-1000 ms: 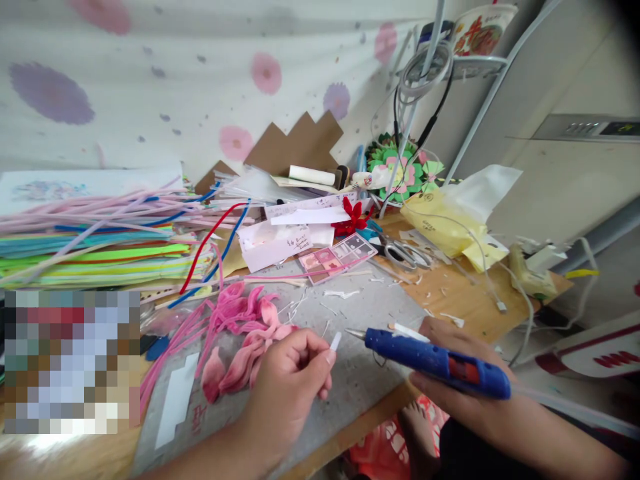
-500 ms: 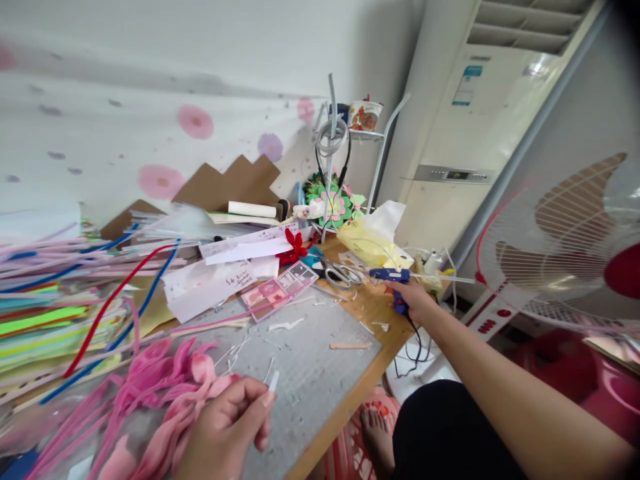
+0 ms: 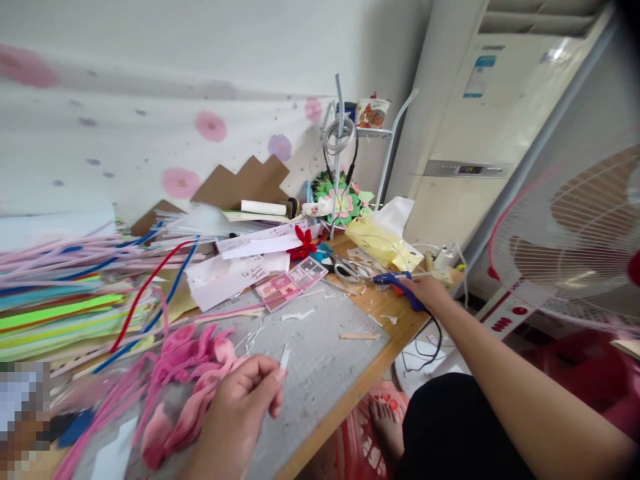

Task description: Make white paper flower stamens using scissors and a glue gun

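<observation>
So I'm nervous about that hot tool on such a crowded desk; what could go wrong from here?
1. The right hand holds the blue glue gun at the desk's far edge beside a yellow tissue pack and paper scraps; its tip might scorch them.
2. Its black cord hangs off the edge and could snag.
3. The left hand pinches a small white strip; it may slip.
</observation>
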`<state>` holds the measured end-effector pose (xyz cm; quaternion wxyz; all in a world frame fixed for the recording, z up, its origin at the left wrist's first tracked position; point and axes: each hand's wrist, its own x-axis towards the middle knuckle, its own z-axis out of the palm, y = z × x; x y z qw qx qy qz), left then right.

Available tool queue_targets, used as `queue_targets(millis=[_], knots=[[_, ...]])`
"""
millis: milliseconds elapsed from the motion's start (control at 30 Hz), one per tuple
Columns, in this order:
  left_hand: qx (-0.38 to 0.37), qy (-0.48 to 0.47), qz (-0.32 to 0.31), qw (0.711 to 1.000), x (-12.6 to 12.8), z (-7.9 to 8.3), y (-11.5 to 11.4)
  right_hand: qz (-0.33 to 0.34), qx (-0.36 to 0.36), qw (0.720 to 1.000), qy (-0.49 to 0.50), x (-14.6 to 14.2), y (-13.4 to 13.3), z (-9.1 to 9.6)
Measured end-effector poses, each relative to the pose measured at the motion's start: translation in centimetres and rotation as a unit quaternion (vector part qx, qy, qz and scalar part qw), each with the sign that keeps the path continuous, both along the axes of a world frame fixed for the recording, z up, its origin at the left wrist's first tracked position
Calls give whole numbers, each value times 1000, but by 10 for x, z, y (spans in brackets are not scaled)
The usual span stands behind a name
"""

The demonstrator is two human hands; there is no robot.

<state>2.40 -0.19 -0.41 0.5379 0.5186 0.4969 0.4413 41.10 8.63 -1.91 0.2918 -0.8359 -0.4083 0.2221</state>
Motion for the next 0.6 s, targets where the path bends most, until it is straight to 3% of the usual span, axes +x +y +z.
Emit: queue_targets(millis=[133, 200, 267, 367, 400, 433, 500, 600], knots=[[-20, -26, 3, 999, -27, 15, 8, 49, 18, 991, -121, -6, -10, 15], [-29, -32, 5, 999, -41, 16, 11, 103, 60, 980, -157, -28, -14, 20], [-36, -47, 16, 998, -49, 12, 11, 206, 103, 960, -161, -64, -19, 21], [-56, -47, 32, 997, -51, 2, 10, 414, 126, 892, -131, -131, -26, 16], [-57, -39, 34, 997, -50, 0, 9, 488, 130, 854, -126, -152, -27, 13], [-53, -32, 32, 998, -49, -2, 9, 566, 149, 799, -138, -170, -27, 10], [-38, -25, 27, 999, -48, -4, 8, 633, 163, 741, -157, -199, -24, 4], [-25, -27, 29, 999, -51, -5, 7, 650, 156, 726, -162, -222, -13, -2]])
